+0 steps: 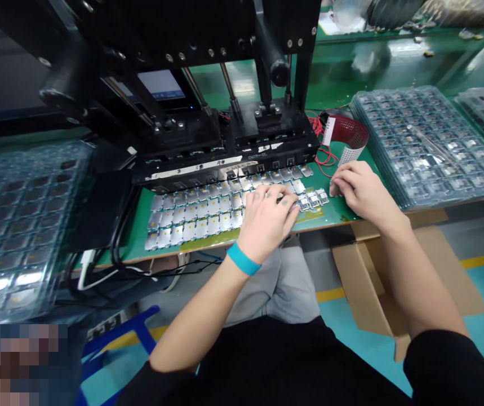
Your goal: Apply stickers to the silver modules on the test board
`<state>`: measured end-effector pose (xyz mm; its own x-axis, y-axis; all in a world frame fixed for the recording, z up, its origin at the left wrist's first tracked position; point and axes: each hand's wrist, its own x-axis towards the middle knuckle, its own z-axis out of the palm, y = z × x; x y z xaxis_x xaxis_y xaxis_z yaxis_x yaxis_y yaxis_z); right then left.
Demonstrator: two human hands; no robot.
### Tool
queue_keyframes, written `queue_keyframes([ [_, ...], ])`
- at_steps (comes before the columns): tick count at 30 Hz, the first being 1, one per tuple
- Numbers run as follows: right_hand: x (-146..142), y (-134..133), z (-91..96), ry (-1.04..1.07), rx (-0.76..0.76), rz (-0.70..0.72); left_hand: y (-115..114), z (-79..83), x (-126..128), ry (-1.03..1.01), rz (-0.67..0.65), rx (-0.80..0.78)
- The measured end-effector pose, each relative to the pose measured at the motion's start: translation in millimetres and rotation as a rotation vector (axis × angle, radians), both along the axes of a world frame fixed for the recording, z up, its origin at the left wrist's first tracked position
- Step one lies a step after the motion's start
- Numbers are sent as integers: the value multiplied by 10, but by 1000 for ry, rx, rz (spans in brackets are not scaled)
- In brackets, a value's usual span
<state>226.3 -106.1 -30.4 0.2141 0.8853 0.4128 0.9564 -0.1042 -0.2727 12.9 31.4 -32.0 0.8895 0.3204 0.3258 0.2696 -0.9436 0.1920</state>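
Note:
My left hand [265,217], a teal band on its wrist, is palm down over the rows of small metal-covered circuit boards [201,208]. Its fingers are bent, with thumb and index fingertip close together beside a short row of small boards [309,200]. The palm side is hidden, so I cannot make out what those fingers hold. To the right of that row, my right hand [362,192] is closed in a pinch at the green work surface [330,214]. A small greyish piece [333,188] shows at its fingertips, too small to name.
A black press fixture [233,155] with lever handles stands behind the boards. Stacked clear trays [436,146] are on the right, more trays [9,220] on the left. A dark red ribbon cable [354,132] curves behind my right hand. Below lies an open cardboard box [360,282].

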Motion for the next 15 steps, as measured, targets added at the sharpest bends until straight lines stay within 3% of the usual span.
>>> queue_keyframes([
  [6, -37, -51, -58, -39, 33, 1, -56, 43, 86, 38, -34, 3],
  [12, -128, -146, -30, -76, 3, 200, -24, 49, 89, 47, -64, 20],
  [15, -110, -131, -57, -68, -7, 230, -12, 35, 88, 26, -82, 44],
])
